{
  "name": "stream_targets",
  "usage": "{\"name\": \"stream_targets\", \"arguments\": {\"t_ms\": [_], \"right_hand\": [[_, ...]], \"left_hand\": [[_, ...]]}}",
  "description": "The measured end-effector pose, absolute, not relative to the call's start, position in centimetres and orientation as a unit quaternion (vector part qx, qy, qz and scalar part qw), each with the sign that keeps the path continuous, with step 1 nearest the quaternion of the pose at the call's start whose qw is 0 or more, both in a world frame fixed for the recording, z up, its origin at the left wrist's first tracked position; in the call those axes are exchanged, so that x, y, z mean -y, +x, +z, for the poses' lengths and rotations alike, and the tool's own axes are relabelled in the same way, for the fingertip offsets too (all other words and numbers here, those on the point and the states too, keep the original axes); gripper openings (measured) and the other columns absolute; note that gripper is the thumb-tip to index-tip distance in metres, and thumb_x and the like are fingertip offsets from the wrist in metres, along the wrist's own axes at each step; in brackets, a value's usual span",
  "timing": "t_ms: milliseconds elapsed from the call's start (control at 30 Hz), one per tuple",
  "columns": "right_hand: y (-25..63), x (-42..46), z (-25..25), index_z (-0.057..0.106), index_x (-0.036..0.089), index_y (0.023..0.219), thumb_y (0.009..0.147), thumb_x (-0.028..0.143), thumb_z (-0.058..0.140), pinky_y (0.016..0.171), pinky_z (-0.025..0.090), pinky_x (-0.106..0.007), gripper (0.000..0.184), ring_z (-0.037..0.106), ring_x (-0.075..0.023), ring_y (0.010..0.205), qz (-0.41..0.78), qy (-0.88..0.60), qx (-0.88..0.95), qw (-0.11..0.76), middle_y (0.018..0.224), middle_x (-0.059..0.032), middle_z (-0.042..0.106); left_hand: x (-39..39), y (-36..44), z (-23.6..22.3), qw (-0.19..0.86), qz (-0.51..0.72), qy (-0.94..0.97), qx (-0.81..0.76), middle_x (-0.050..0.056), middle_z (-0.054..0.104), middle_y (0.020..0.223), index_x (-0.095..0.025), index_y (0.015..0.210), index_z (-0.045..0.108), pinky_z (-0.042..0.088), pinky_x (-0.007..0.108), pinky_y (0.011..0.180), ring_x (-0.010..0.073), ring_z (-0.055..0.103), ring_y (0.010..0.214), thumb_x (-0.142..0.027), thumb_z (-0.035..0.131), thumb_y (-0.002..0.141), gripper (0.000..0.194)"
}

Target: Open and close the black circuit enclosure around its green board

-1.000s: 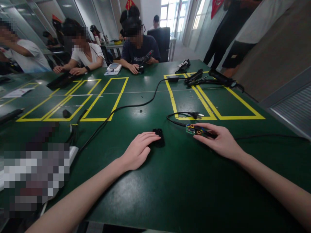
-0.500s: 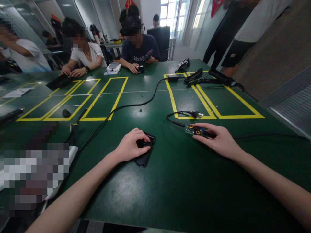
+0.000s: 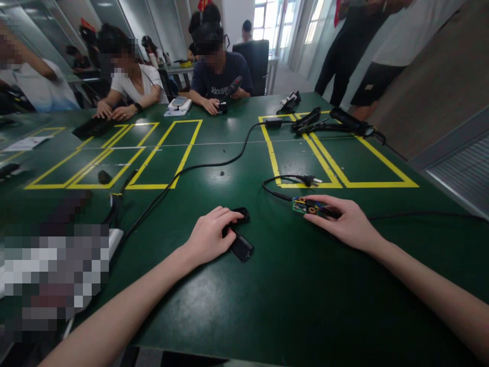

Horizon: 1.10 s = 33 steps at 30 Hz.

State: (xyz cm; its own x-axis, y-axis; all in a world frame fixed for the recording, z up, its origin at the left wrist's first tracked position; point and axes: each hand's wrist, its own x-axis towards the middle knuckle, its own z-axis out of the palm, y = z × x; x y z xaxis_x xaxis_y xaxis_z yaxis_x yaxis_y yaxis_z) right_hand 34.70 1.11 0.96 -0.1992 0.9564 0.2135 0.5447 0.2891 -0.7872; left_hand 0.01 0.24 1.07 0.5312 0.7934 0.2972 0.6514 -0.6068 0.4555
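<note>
My left hand is closed, fingers and thumb pinching two flat black plastic casing pieces just above or on the table. One casing piece angles toward me, and the other piece sticks out beyond my fingertips. Their inner ends are hidden by the hand. To the right, my right hand grips a small green circuit board with yellow and blue wires and copper-coloured rings, between thumb and fingers. A black cord runs from the board's far end to a two-pin plug.
Yellow tape outlines mark the green table. A long black cable crosses it. Black tool-like parts lie at the far right. A blurred-out pile stands at left. People sit across the table, and others stand at right.
My left fingers first lay over a black piece, then closed and drew it left. The casing pieces have since turned in that hand, now spread crosswise. My right hand holds still with the board.
</note>
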Motion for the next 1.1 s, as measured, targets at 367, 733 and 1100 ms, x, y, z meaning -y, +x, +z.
{"name": "stream_targets", "arguments": {"t_ms": [367,733,1100], "right_hand": [[34.7,-1.5,0.6,0.08,0.022,0.116,0.08,0.056,0.079,0.075,0.067,-0.045,0.049,0.078,-0.0314,0.089,0.277,-0.558,0.677,0.393,0.109,-0.0106,0.081],[26.6,-1.7,3.0,0.076,0.019,0.122,0.092,0.039,0.072,0.09,0.063,-0.038,0.036,0.077,-0.0262,0.101,0.301,-0.375,0.797,0.365,0.116,-0.0102,0.08],[25.4,-0.4,1.1,0.071,0.022,0.121,0.095,0.031,0.069,0.087,0.062,-0.036,0.028,0.075,-0.024,0.099,0.242,-0.295,0.863,0.332,0.111,-0.0099,0.077]], "left_hand": [[-0.1,0.1,1.4,0.222,0.251,0.86,-0.384,0.003,0.074,0.095,-0.022,0.105,0.073,0.059,0.034,0.079,0.0202,0.068,0.088,-0.012,0.062,0.082,0.027],[0.2,-0.1,1.7,0.075,0.417,0.831,-0.361,0.011,0.071,0.109,-0.02,0.117,0.07,0.058,0.039,0.085,0.0239,0.067,0.098,-0.042,0.071,0.091,0.034],[-1.0,-0.7,1.9,0.088,0.268,0.924,-0.259,0.009,0.077,0.097,-0.017,0.118,0.069,0.056,0.036,0.076,0.0231,0.071,0.085,-0.045,0.066,0.094,0.036]]}}
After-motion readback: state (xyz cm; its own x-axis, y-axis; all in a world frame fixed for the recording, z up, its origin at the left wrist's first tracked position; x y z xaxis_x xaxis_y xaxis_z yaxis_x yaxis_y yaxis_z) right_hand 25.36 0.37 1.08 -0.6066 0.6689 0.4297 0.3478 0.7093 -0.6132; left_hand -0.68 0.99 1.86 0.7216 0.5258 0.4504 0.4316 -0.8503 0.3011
